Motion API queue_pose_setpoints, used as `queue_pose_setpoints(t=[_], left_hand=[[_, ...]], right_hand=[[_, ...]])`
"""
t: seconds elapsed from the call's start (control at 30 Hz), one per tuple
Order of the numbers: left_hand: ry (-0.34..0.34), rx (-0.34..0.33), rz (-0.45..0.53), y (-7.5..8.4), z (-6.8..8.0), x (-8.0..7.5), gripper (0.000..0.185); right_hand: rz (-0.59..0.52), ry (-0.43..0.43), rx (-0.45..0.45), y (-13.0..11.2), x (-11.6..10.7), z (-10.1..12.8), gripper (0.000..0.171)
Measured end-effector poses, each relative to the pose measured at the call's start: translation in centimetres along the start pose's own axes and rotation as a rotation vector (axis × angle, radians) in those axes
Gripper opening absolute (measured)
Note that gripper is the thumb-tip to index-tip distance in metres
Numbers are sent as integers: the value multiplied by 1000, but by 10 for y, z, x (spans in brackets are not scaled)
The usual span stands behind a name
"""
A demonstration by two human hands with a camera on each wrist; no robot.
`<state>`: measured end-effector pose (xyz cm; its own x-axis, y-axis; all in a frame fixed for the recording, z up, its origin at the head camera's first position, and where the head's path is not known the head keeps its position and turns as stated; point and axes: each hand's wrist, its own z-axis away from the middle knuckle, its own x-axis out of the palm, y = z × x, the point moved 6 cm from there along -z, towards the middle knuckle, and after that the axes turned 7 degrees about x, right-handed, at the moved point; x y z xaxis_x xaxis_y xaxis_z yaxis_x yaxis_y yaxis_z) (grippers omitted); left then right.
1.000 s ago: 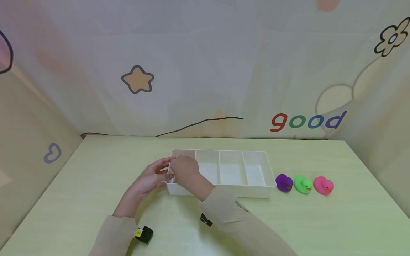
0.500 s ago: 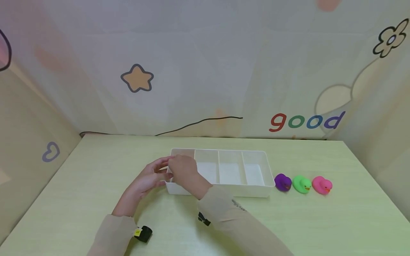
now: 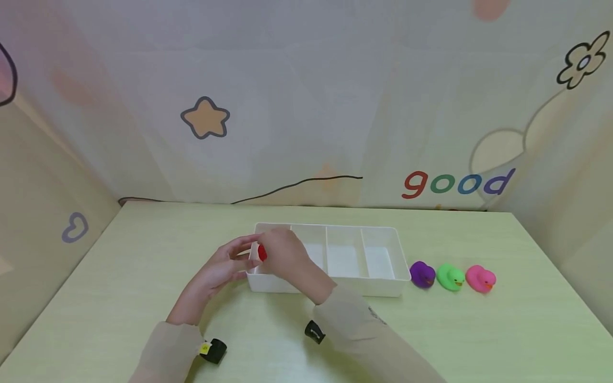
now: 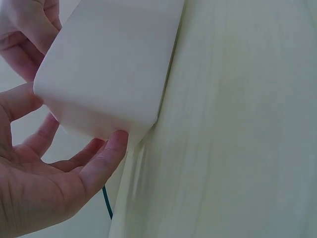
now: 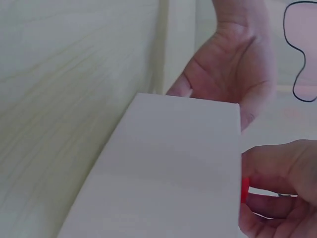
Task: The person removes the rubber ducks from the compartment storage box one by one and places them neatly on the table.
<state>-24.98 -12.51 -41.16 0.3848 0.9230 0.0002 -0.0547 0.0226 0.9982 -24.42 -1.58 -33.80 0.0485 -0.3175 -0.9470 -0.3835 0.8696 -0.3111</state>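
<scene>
A white plastic box (image 3: 373,287) with a row of open compartments stands on the table, in the middle of the head view. My left hand (image 3: 225,266) holds its left end, fingers spread around the end wall; the left wrist view shows the fingertips (image 4: 116,141) touching the outside of the box (image 4: 109,64). My right hand (image 3: 284,252) is bent over the leftmost compartment and pinches a small red thing (image 3: 262,252). In the right wrist view, only a sliver of that red thing (image 5: 244,190) shows past the wall, so its full shape is hidden.
To the right of the box, purple (image 3: 423,274), green (image 3: 450,277) and pink (image 3: 481,279) toy ducks sit in a row on the pale table (image 3: 119,276). A printed cloth (image 3: 306,106) hangs behind the table and on both sides.
My right hand has lifted slightly and turned, its wrist shifting right, and the red thing in its fingers now shows. The left hand and the ducks stay in place.
</scene>
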Motion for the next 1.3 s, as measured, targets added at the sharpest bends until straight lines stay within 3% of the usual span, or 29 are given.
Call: queue_pose_setpoints(t=[0.2, 0.73, 1.3], left_hand=[[3, -1, -12, 2, 0, 0, 56], [8, -9, -47, 0, -1, -1, 56], [1, 15, -26, 1, 0, 0, 59]], right_hand=[[-134, 49, 1, 8, -18, 7, 22], [-224, 111, -33, 29, -48, 36, 27], [-477, 251, -30, 82, -69, 71, 34]])
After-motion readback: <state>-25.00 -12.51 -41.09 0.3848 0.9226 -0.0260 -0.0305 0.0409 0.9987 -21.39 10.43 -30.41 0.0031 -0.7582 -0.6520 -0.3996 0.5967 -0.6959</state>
